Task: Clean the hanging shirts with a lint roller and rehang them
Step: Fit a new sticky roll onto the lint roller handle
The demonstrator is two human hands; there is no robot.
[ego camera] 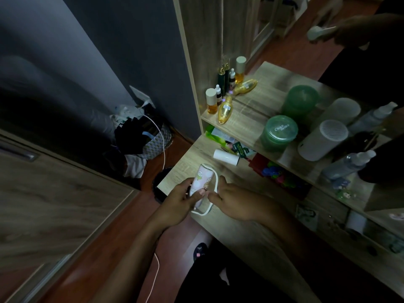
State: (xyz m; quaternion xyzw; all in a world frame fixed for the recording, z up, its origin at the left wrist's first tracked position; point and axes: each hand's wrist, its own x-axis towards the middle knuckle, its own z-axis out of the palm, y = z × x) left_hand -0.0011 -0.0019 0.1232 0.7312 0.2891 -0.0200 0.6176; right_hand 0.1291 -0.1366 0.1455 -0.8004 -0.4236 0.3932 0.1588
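A lint roller with a pink cartoon-printed cover and a white frame lies at the near left corner of a wooden dressing table. My left hand grips its lower end, thumb on the cover. My right hand pinches the white frame on the roller's right side. A spare white roll lies on the table just beyond. No shirts are in view.
The shelf above holds a green jar, a white cylinder, spray bottles and small cosmetic bottles before a mirror. A basket of clothes stands on the floor at left. A wardrobe door fills the lower left.
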